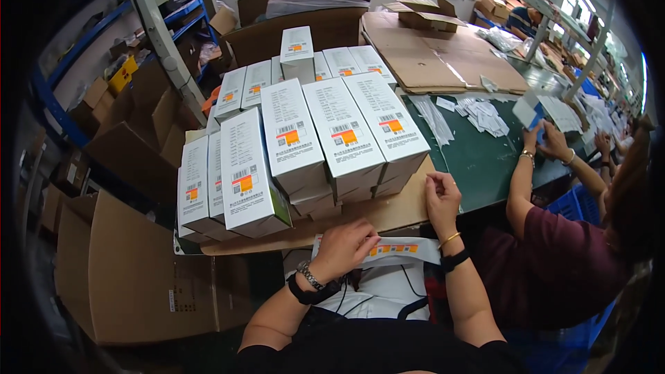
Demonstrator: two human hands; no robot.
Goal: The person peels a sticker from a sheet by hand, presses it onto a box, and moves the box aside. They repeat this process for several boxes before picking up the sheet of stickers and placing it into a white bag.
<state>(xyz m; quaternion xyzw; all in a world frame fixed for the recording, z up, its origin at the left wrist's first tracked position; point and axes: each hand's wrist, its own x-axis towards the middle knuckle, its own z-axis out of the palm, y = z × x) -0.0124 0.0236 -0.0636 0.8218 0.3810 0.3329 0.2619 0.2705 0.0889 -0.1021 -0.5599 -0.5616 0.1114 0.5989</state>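
Note:
My left hand (346, 244) lies across a pale backing strip of orange-and-white stickers (402, 250) in front of my body, its fingertips pressed together at the strip. The strip runs right, toward my right wrist. My right hand (442, 198) is raised at the table's near edge with its fingers curled in; whether a small sticker is pinched there I cannot make out. Just beyond both hands, tall white boxes (285, 128) stand stacked in rows on a brown cardboard sheet (414, 199). Each front box bears an orange sticker beside a printed code.
A large open carton (138, 277) stands at the lower left. On the green table (478, 166) lie paper slips (483, 116) and clear plastic bags (434, 119). A co-worker's hands (544, 140) hold a white-and-blue box at right. Flattened cardboard (436, 52) lies behind; another person is at the back.

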